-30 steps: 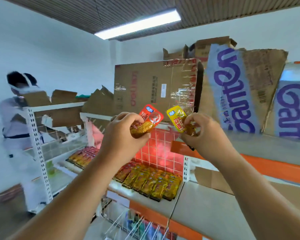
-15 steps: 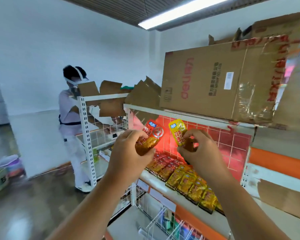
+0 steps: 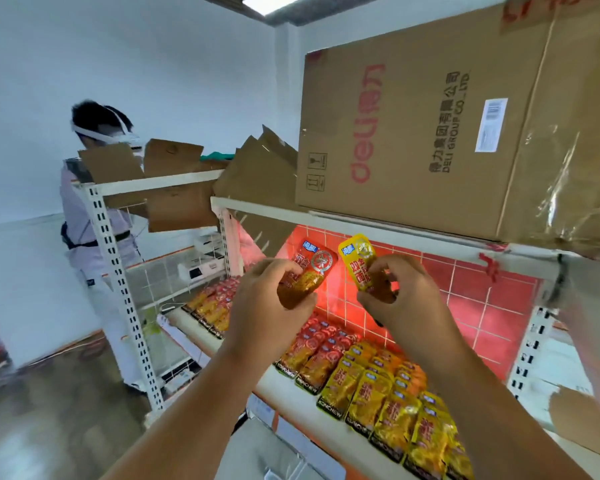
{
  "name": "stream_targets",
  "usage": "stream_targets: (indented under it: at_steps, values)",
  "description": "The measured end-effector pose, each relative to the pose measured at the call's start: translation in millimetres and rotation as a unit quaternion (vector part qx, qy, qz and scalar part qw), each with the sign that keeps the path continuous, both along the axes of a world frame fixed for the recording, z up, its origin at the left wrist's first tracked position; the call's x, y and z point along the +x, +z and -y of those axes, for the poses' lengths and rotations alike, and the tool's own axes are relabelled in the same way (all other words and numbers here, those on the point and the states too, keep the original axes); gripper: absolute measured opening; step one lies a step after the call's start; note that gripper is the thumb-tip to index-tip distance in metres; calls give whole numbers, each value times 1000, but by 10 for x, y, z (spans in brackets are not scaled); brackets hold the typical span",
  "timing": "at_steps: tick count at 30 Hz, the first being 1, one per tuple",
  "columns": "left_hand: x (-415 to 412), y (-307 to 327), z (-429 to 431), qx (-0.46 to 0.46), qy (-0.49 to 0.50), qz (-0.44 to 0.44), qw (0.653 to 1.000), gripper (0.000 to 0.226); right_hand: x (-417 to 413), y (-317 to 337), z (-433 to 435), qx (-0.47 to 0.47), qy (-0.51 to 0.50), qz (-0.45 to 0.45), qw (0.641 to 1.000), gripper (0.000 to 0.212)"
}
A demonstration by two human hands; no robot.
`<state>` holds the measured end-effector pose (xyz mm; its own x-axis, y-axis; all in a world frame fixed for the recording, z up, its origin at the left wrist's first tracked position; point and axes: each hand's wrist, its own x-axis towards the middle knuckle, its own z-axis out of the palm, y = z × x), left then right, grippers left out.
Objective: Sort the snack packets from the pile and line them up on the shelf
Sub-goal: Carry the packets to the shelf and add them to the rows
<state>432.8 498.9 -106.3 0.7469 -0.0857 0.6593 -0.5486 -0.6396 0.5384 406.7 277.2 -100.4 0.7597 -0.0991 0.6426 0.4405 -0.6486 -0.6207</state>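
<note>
Overhead, above the shelf (image 3: pixel 284 389): a cardboard box (image 3: pixel 430 126). Laid out on the shelf, red rows (image 3: pixel 312 355) toward its left end, yellow rows (image 3: pixel 388 403) toward its right. Held up above the shelf, before its red tiled back (image 3: pixel 465 292): left hand (image 3: pixel 267 306) curled round the lower half of a red packet (image 3: pixel 312 268), right hand (image 3: pixel 406 299) pinching the lower part of a yellow packet (image 3: pixel 357 258), both upright, just apart. Likely light, soft and crinkly, with slick film; best taken by the flat sealed edge rather than squeezed at the filled middle. Printed on the box: "deli" in red, "DELI GROUP CO., LTD." in black. Printed along the shelved packets' bottom edges: "KONCHEW".
</note>
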Motion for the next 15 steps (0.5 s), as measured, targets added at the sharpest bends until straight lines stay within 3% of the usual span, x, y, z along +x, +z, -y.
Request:
stream_targets:
  at_steps: [8,15]
  values:
    - [619,-549,431,15,-62,-72,995,34,393,-492,419,16,-70,-72,995,36]
    - [1014,-1576,688,92,-179,-120,972,41,456,-1310,665,2,-188,-153,970,37]
